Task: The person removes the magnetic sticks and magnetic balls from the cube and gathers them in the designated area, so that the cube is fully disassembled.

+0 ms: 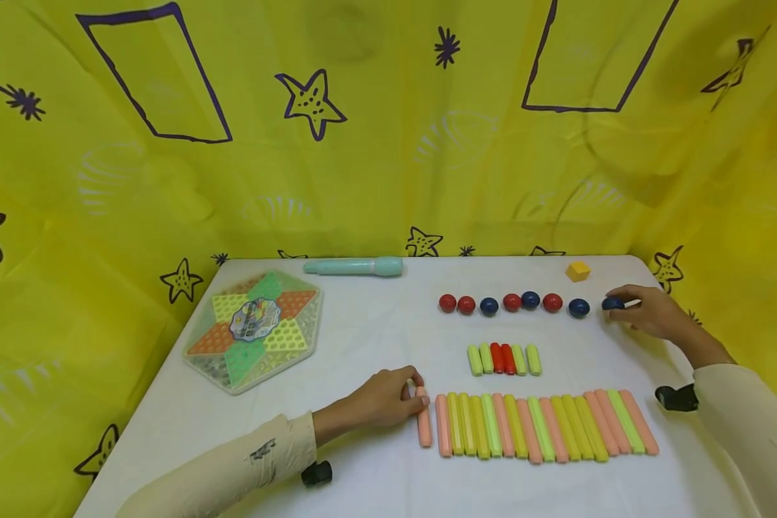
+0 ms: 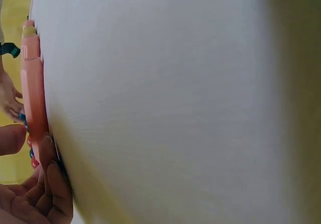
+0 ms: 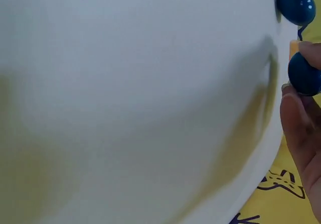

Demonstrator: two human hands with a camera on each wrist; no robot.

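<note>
In the head view, my left hand (image 1: pixel 391 397) holds the upper end of a pink stick (image 1: pixel 425 430) at the left end of a long row of sticks. The left wrist view shows the thumb and fingers (image 2: pixel 59 184) on either side of this faceted stick (image 2: pixel 34 93). At the back right, my right hand (image 1: pixel 650 311) pinches a dark blue ball (image 1: pixel 612 303) between thumb and fingers. That ball (image 3: pixel 303 74) stands out clearly in the right wrist view, with another blue ball (image 3: pixel 296 5) close by. Several red and blue balls (image 1: pixel 511 302) form a line leftward.
A row of pink, yellow and green sticks (image 1: pixel 544 428) lies across the front. Behind it are short green and red sticks (image 1: pixel 501 358). A Chinese checkers board (image 1: pixel 255 331), a mint-green tube-shaped thing (image 1: pixel 352 267) and a yellow cube (image 1: pixel 578 271) lie on the white table (image 1: pixel 369 324).
</note>
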